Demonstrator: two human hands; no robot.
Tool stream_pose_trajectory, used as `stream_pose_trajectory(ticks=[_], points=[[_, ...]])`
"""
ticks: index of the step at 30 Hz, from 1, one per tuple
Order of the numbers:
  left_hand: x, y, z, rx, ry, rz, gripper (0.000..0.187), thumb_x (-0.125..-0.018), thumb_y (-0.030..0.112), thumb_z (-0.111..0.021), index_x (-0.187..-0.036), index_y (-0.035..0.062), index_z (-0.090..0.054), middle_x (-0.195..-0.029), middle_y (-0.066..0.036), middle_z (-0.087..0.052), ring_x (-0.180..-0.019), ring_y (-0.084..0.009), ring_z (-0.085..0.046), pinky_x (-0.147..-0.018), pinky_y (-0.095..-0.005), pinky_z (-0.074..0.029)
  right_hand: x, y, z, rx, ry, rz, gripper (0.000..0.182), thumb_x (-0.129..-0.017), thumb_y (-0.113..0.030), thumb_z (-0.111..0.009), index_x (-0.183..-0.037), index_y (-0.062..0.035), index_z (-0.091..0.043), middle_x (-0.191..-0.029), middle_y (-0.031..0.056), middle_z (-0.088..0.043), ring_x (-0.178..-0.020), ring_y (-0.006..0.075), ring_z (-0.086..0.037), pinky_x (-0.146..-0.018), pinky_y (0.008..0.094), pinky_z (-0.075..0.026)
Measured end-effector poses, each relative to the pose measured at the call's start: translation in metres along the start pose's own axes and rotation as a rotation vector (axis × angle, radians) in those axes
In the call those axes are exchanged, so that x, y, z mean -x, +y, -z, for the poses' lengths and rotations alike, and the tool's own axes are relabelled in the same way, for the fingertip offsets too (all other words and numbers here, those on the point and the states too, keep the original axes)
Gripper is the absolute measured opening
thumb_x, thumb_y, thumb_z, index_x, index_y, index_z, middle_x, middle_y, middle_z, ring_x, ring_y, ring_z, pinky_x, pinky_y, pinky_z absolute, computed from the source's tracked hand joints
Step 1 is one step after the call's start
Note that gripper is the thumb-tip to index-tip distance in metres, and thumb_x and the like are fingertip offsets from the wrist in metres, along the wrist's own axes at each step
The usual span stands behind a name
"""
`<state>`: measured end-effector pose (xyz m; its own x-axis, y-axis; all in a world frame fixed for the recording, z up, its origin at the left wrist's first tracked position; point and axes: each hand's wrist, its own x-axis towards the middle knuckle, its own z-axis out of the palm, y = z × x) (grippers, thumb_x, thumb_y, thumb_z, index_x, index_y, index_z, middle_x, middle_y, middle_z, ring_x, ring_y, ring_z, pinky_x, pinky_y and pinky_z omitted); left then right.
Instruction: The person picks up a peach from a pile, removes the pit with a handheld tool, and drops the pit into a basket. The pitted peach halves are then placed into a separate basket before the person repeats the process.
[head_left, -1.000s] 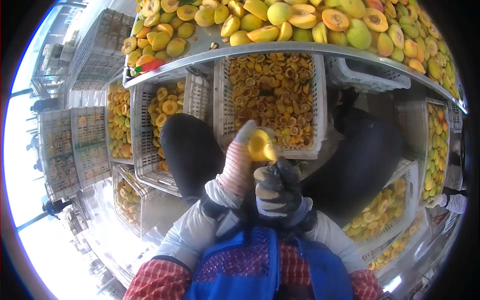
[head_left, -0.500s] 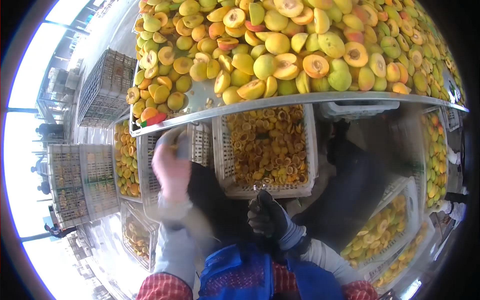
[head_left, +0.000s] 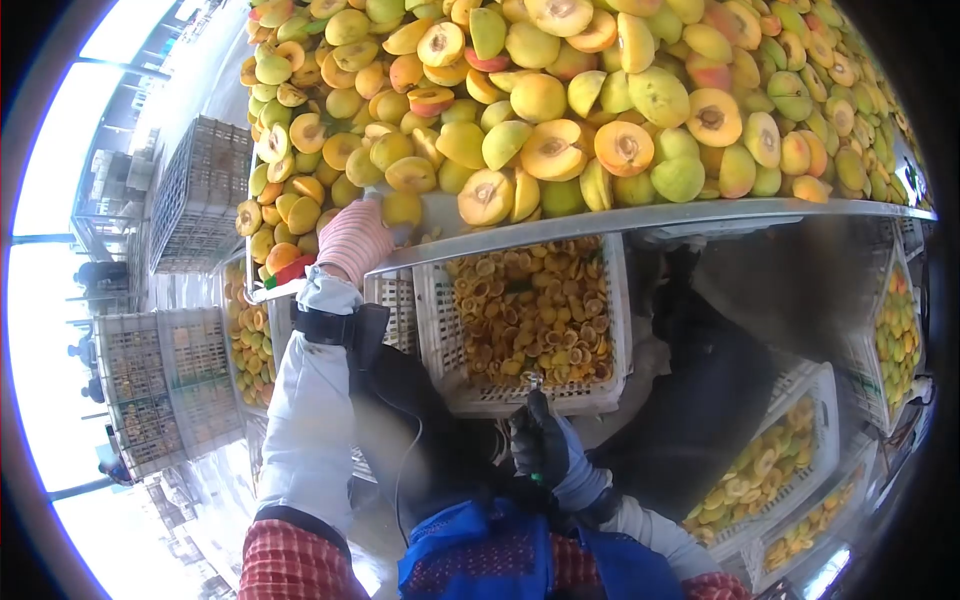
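Note:
My left hand (head_left: 355, 238), in a pink-and-white striped glove with grey fingertips, is at the front edge of the metal tray (head_left: 480, 238). Its thumb and fingers lie around a yellow fruit piece (head_left: 402, 208). Many halved yellow-green fruits (head_left: 553, 150) are heaped on this tray, some showing brown centres. Lower down, my right hand (head_left: 540, 442), in a dark glove, is closed around a small metal tool (head_left: 533, 381). The tool's tip points up, over the near rim of a white crate (head_left: 490, 402) holding brownish fruit scraps (head_left: 530, 310).
Stacked crates (head_left: 165, 385) stand at the left, with another crate stack (head_left: 205, 195) behind. A crate of fruit pieces (head_left: 765, 455) sits at the lower right, and another (head_left: 895, 340) at the far right. My legs are on both sides of the scrap crate.
My left hand has moved up from beside the scrap crate to the fruit at the tray edge. My right hand has shifted slightly right and down, still around the tool.

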<state>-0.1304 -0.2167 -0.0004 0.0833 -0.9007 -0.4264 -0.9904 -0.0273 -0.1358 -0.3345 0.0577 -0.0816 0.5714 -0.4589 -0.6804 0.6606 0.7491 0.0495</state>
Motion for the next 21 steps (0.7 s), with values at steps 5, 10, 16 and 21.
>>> stream_pose_trajectory(ticks=[5, 10, 16, 21], points=[[-0.008, 0.034, 0.003, 0.135, 0.064, 0.101, 0.065, -0.076, 0.048, -0.069, -0.12, 0.0021, -0.053, -0.1, -0.02, -0.065, -0.097, -0.0343, -0.062, -0.084, -0.0387, -0.049, -0.004, 0.001, -0.008, 0.082, 0.111, 0.033, 0.043, -0.091, -0.055, -0.049, -0.083, -0.0128, -0.052, -0.052, -0.005, -0.037, -0.037, 0.0067, -0.031, -0.035, 0.0217, -0.024], [0.037, 0.018, -0.024, 0.841, 0.338, -0.448, 0.043, -0.083, 0.02, -0.063, -0.12, -0.0003, -0.053, -0.093, -0.01, -0.064, -0.089, -0.0164, -0.06, -0.081, -0.0306, -0.048, -0.002, -0.005, -0.009, 0.016, -0.003, 0.148, 0.037, -0.093, -0.048, -0.051, -0.085, -0.0118, -0.053, -0.054, -0.0025, -0.044, -0.038, 0.0088, -0.037, -0.036, 0.023, -0.029], [0.166, 0.045, -0.067, 1.828, -0.221, -0.317, 0.058, -0.078, 0.025, -0.064, -0.129, 0.0051, -0.045, -0.111, -0.01, -0.058, -0.101, -0.0182, -0.056, -0.088, -0.0302, -0.046, 0.015, 0.0, -0.024, 0.215, -0.216, 0.348, 0.025, -0.097, -0.025, -0.049, -0.114, -0.0067, -0.05, -0.085, 0.0064, -0.059, -0.068, 0.0141, -0.057, -0.055, 0.026, -0.048], [0.194, 0.066, -0.097, 1.889, -0.046, -0.148, 0.036, -0.091, 0.028, -0.055, -0.118, 0.0062, -0.047, -0.105, -0.009, -0.058, -0.094, -0.0156, -0.055, -0.083, -0.0291, -0.046, 0.016, 0.015, -0.025, 0.583, -0.04, 0.356, 0.041, -0.096, -0.007, -0.046, -0.135, -0.0043, -0.034, -0.116, 0.0097, -0.054, -0.096, 0.0137, -0.056, -0.074, 0.0242, -0.049]])
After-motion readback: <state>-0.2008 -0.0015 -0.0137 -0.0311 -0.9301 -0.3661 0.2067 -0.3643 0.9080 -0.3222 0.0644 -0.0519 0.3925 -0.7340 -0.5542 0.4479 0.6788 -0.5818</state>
